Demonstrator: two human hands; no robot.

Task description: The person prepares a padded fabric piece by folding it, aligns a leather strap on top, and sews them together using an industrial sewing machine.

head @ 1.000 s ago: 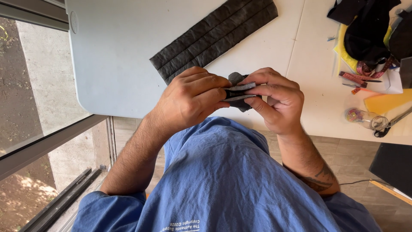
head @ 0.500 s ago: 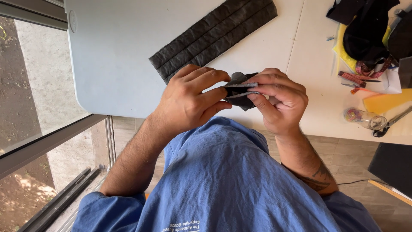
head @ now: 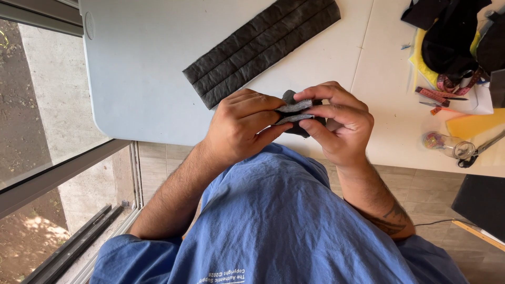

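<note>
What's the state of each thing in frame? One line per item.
left hand: closed, pinching the dark felt piece.
right hand: closed, pinching the same piece from the other side.
dark felt piece: folded, held above the table edge.
quilted black strip: flat, lying diagonally on the white table.
scissors: lying flat at the right edge.
small clear jar: on its side.

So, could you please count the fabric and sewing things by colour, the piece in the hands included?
Dark grey or black: 3 – small folded fabric piece pinched by left hand and right hand, quilted strip, dark cloth heap
Yellow: 2 – sheet under the heap, piece at the table's right edge
Clear: 1 – small jar
Total: 6
</note>
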